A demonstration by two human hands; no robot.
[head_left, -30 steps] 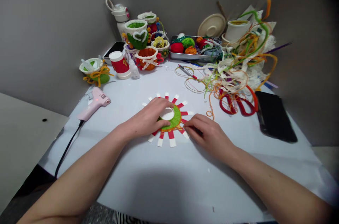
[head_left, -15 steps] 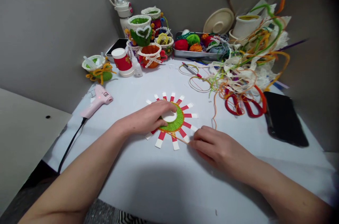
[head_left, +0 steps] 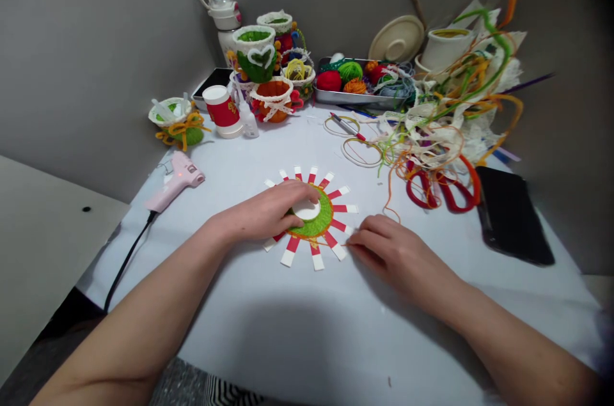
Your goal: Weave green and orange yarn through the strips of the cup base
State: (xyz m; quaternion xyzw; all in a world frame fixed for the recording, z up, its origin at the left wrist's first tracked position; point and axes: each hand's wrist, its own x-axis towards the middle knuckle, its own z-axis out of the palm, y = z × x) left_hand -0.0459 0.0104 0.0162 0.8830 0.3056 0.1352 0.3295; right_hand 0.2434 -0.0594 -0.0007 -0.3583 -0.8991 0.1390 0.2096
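A paper cup (head_left: 341, 208) cut into red and white strips lies splayed flat like a sun on the table, its round white base in the middle. Green yarn (head_left: 324, 217) is woven round the base, with a thin orange edge outside it. My left hand (head_left: 278, 206) grips it from the left, thumb below and fingers above the base. To its lower right, my right hand (head_left: 388, 249) pinches an orange yarn strand (head_left: 336, 243) that runs tight from the woven edge. The strand's loose length trails behind that hand toward the tangle of yarn.
A pink glue gun (head_left: 176, 183) with a black cord lies at left. Decorated cups (head_left: 256, 54), a red-and-white cup (head_left: 223, 113) and a tray of yarn balls (head_left: 359, 98) stand behind. Red scissors (head_left: 451, 195), a black phone (head_left: 515, 214) and tangled yarn (head_left: 432, 131) lie at right.
My right hand has moved slightly up with the orange yarn, so the strand lies nearer the strips. My left hand and the splayed cup have stayed put.
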